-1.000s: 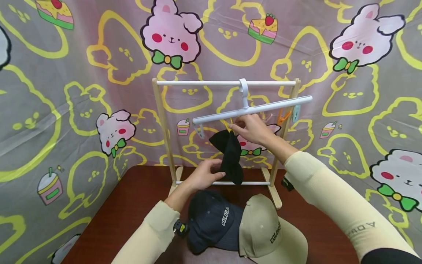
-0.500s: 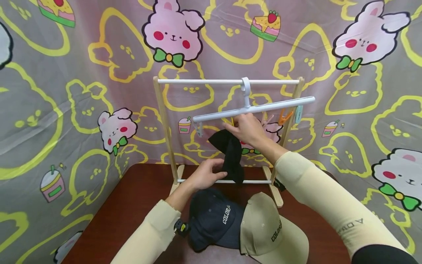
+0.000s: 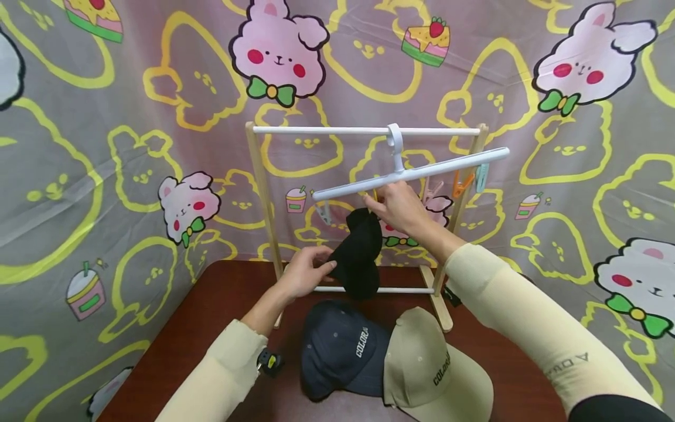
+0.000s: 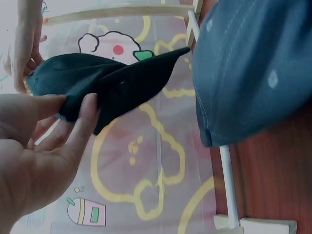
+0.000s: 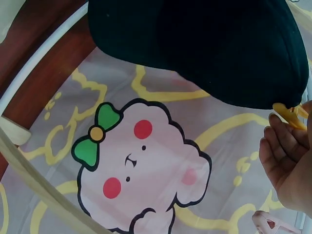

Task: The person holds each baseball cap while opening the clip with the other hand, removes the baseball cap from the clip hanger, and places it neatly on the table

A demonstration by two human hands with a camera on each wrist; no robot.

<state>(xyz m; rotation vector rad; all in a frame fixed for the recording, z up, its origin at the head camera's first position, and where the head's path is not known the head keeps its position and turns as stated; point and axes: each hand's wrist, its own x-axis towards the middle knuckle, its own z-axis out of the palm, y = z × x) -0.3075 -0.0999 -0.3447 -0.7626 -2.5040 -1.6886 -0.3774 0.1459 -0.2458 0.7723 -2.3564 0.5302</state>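
A black cap (image 3: 360,252) hangs below the left half of a pale blue hanger (image 3: 437,167), its brim pointing down. At the cap's upper edge, my right hand (image 3: 402,206) pinches a yellow clothespin (image 5: 290,117), which sits against the fabric in the right wrist view. My left hand (image 3: 302,274) holds the cap's left side between thumb and fingers, as the left wrist view also shows. The far fingers of that hand are partly hidden behind the cap. The hanger hooks over the top bar of a small wooden rack (image 3: 261,187) and tilts, right end higher.
On the brown table (image 3: 211,328) a navy cap (image 3: 337,351) and a beige cap (image 3: 422,363) lie side by side in front of the rack. Orange (image 3: 463,184), light teal (image 3: 481,177), pink (image 3: 433,190) and greyish (image 3: 324,212) clothespins hang on the hanger. A patterned curtain (image 3: 132,234) stands behind.
My left hand has shifted left and a little up, and the black cap has turned, its lower part swinging left. The right hand stays at the yellow clothespin while the hanger tilts slightly more.
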